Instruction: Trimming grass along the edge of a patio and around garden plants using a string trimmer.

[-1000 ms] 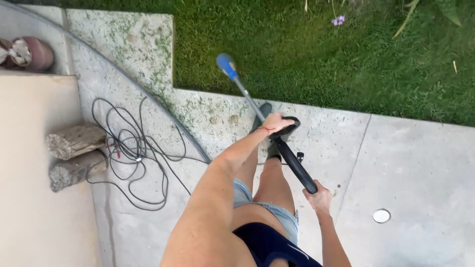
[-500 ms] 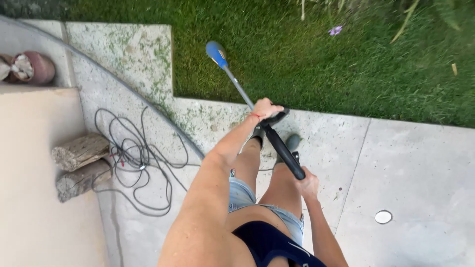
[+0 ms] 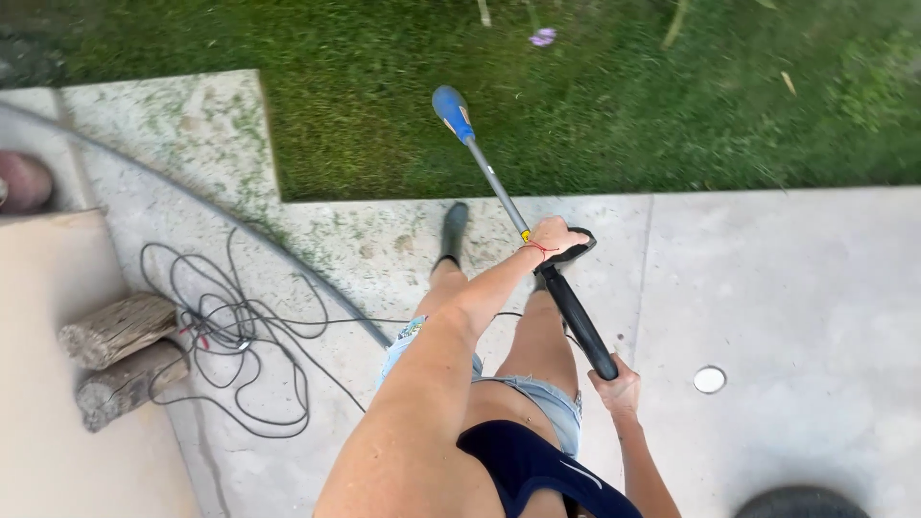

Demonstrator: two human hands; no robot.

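The person wears a dark navy top [image 3: 537, 465], light blue denim shorts [image 3: 547, 398], dark boots [image 3: 452, 230], and a thin red string bracelet [image 3: 535, 248]; the arms are bare, sleeveless.

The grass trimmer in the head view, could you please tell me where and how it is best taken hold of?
Hold the grass trimmer at two places, from above. The left hand takes the black loop handle midway along the shaft; the right hand wraps the thick black rear grip. The shaft slopes down and away to the blue head at the lawn edge, so these two spaced holds probably steady it best.
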